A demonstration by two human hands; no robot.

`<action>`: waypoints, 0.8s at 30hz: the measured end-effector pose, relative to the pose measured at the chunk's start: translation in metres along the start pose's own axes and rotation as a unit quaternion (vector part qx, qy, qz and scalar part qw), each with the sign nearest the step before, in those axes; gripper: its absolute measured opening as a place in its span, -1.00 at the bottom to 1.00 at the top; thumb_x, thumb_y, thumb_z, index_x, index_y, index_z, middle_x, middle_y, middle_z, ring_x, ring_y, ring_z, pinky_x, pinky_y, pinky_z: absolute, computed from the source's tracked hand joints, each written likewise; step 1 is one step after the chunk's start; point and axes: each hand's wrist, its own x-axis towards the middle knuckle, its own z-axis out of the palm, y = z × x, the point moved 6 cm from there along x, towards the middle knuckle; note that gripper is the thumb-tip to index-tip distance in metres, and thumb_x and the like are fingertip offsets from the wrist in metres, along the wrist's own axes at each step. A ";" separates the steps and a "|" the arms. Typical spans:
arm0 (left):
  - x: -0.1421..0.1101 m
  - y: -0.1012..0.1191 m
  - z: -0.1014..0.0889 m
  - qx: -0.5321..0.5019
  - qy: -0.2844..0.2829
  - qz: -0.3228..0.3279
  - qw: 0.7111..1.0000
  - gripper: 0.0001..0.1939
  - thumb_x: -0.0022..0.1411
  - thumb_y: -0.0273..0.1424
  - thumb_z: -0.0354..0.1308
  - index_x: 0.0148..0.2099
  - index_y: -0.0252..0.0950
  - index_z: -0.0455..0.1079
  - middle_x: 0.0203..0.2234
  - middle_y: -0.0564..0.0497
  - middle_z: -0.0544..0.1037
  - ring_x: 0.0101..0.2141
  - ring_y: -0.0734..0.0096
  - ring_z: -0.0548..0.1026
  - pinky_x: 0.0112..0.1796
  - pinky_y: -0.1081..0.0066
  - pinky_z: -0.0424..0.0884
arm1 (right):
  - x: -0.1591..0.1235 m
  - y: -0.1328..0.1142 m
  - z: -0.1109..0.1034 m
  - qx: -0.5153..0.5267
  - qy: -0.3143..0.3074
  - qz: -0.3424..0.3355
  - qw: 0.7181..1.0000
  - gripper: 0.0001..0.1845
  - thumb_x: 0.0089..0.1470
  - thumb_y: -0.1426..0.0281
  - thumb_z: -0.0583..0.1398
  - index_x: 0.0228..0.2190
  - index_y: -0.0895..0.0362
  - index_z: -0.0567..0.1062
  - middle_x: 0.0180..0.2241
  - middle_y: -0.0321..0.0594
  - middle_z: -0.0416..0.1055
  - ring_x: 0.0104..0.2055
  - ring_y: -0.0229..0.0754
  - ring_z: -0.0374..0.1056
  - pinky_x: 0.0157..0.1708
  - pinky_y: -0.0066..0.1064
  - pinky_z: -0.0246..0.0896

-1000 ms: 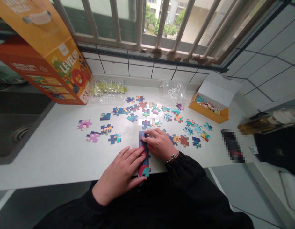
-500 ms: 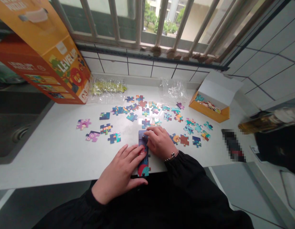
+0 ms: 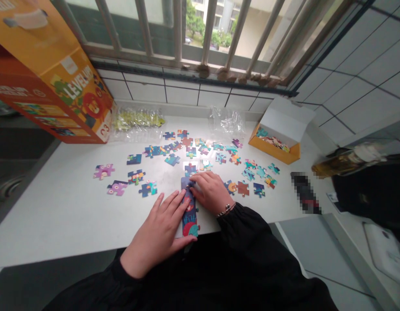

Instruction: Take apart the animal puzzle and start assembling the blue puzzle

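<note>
A narrow upright strip of joined jigsaw puzzle pieces [image 3: 189,218], dark blue with red and teal, lies at the counter's front edge. My left hand [image 3: 157,231] rests along its left side, fingers stretched and thumb spread towards the bottom end. At the strip's top, the fingers of my right hand [image 3: 212,193] are bent and closed on a dark blue puzzle piece [image 3: 186,181], partly hidden by the fingertips. Just beyond it lies a loose blue piece [image 3: 190,168]. A brown piece [image 3: 243,188] sits right of my right hand.
Several loose pieces spread over the white counter [image 3: 73,207]. An orange puzzle box [image 3: 80,95] stands left beside the sink. Behind are plastic bags [image 3: 227,121]. An open small box [image 3: 274,149] holds more pieces. A bottle [image 3: 336,164] lies at right, near a pixelated dark object [image 3: 305,192].
The view has shifted slightly, so the counter's things appear further left. My left fingertips have drawn up closer to the top of the strip, uncovering more of its red middle. My right fingers stay at the top piece.
</note>
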 end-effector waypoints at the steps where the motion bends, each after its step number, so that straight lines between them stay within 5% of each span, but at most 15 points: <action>1: 0.000 0.000 0.000 0.001 -0.002 0.001 1.000 -0.05 0.33 0.24 0.28 0.51 -0.26 0.27 0.54 -0.31 0.25 0.50 -0.20 0.24 0.49 -0.29 0.10 | 0.000 0.000 -0.001 -0.001 0.002 -0.001 1.000 -0.77 0.40 0.36 0.30 0.06 0.03 0.59 0.14 -0.13 0.61 0.22 0.04 0.43 0.21 -0.07 0.32; 13: 0.003 0.000 0.001 -0.008 -0.017 -0.016 1.000 0.11 0.16 0.30 0.39 0.51 -0.24 0.23 0.58 -0.37 0.12 0.55 -0.25 0.13 0.52 -0.33 -0.03 | -0.003 -0.001 0.000 0.026 -0.008 -0.006 1.000 -0.72 0.35 0.30 0.33 0.08 -0.04 0.60 0.28 -0.19 0.55 0.33 0.08 0.37 0.30 0.05 0.21; 24: 0.001 0.000 0.001 0.000 -0.037 -0.010 0.999 0.09 0.26 0.26 0.35 0.56 -0.27 0.16 0.58 -0.36 0.13 0.56 -0.23 0.10 0.52 -0.35 -0.05 | -0.003 0.005 0.001 0.049 0.002 0.011 0.999 -0.76 0.39 0.35 0.33 0.06 -0.05 0.61 0.21 -0.16 0.59 0.30 0.01 0.41 0.27 -0.04 0.24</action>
